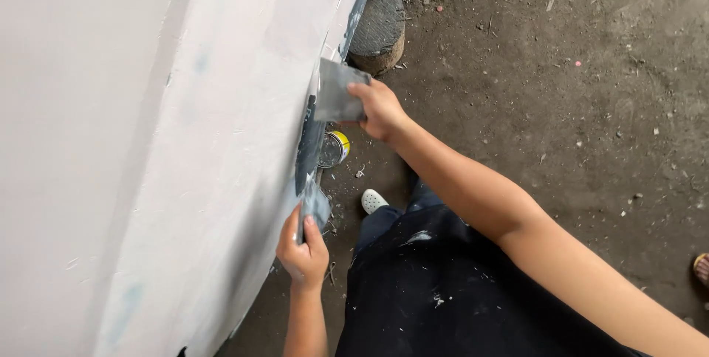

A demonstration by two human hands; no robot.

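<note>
Two scrapers (336, 91), one in each hand's grip (380, 110).

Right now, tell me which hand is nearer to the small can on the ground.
Left, as far as one view shows. The left hand grips a grey scraper below the can; the right hand holds a flat blade against the white panel, above it.

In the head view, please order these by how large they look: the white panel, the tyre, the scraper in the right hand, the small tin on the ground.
1. white panel
2. tyre
3. scraper
4. tin
</note>
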